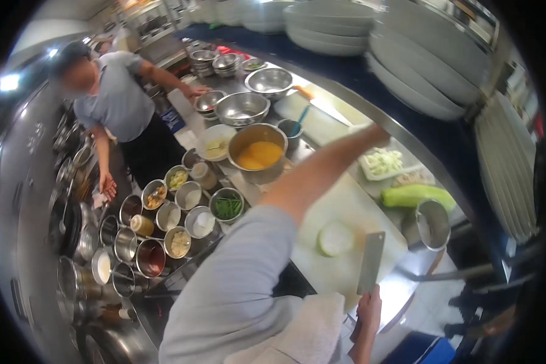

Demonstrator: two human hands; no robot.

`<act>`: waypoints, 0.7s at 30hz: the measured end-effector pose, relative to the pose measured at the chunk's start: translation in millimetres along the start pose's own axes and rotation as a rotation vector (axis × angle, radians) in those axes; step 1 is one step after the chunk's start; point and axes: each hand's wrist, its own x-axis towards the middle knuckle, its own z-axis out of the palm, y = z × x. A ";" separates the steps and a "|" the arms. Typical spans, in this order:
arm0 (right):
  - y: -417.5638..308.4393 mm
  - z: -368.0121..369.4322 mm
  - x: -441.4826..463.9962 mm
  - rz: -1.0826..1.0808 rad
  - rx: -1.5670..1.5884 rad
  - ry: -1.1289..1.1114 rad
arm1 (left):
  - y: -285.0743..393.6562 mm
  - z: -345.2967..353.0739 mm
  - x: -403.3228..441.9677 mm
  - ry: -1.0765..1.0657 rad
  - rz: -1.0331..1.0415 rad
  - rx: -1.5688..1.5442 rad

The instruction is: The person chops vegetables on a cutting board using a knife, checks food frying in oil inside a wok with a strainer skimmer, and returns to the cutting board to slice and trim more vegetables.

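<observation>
My right hand (368,303) is closed round the handle of a cleaver (370,262), whose broad blade lies along the right part of a white cutting board (309,267). Left of the blade, a round pale green-rimmed slice (337,238) rests on the board. My left arm stretches across the board to the far side, and my left hand (377,134) is at the shelf edge, above a white tray of chopped pale green pieces (382,162); its fingers cannot be made out.
A pot of orange liquid (258,155) and many metal bowls stand at left. A co-worker (124,97) reaches toward bowls. A knife (330,109) lies on another board. Stacked plates (431,54) fill the shelf. A long green vegetable (415,197) lies beside a metal container (433,225).
</observation>
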 end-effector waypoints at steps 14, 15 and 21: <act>-22.2 -35.1 69.0 -0.412 -0.256 -0.106 | 62.9 -96.0 -344.8 0.305 -0.144 -0.652; -10.9 -31.8 89.4 -0.428 -0.312 -0.148 | 73.9 -102.4 -394.4 0.331 -0.271 -0.668; -0.5 -14.0 147.7 -0.690 -0.382 -0.254 | 148.9 -50.5 -658.4 0.791 -0.924 -0.473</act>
